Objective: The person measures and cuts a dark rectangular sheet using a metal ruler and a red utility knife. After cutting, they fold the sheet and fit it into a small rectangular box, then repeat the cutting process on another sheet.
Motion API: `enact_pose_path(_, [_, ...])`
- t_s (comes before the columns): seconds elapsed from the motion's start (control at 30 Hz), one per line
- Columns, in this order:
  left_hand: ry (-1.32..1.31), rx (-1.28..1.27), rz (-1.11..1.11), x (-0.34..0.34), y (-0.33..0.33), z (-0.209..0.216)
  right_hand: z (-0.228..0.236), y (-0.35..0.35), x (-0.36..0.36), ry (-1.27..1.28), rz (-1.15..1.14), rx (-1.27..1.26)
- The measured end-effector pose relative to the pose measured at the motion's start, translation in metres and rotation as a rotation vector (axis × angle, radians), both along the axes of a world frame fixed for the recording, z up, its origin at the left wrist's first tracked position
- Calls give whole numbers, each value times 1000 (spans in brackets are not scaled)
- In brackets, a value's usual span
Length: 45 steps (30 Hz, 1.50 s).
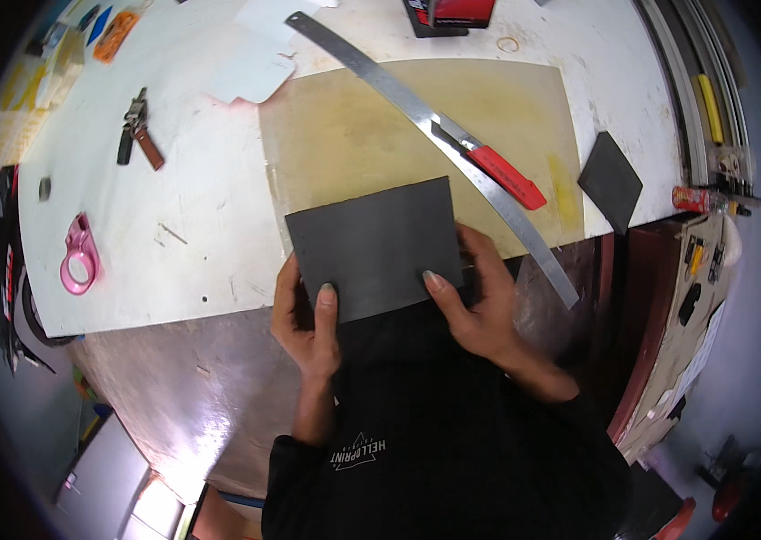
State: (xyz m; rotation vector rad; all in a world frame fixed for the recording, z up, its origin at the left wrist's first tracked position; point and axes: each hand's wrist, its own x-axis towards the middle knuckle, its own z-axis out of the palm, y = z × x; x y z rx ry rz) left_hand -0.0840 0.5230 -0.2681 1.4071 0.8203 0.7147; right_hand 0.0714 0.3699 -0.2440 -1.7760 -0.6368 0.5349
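Between both hands I hold a dark grey rectangular sheet (376,243) over the table's near edge. My left hand (307,315) grips its lower left corner, thumb on top and fingers curled underneath. At the lower right side my right hand (479,292) clasps it the same way. Beyond the sheet lies a yellowish translucent cutting mat (326,117). A long steel ruler (380,81) crosses the mat diagonally, its near end jutting past the table edge. Resting against the ruler is a red utility knife (506,177) with its blade pointing away to the left.
A smaller dark grey piece (612,183) lies at the table's right edge. On the left are a pink tape dispenser (80,256) and a keyring with brown and black tabs (139,130). A red and black box (457,13) stands at the back. A cabinet (668,315) is at right.
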Motion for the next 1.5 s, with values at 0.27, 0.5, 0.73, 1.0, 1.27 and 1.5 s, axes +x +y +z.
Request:
enact_pose_path(0.27, [95, 190, 3, 2, 5, -3, -7, 6, -9, -198, -69, 51])
enact_pose_path(0.5, [175, -84, -50, -1, 12, 19, -2, 4, 0, -88, -41, 31])
enact_pose_path(0.73, [80, -155, -87, 7, 20, 28, -2, 5, 16, -29, -4, 72])
enact_pose_path(1.0, [15, -192, -113, 16, 27, 36, -2, 5, 32, 8, 4, 194])
enact_pose_path(1.27, [-121, -8, -266, 19, 36, 34, -7, 6, 42, 31, 89, 354])
enact_pose_path(1.5, [-25, 1107, -279, 32, 78, -6, -44, 4, 67, -86, 223, 384])
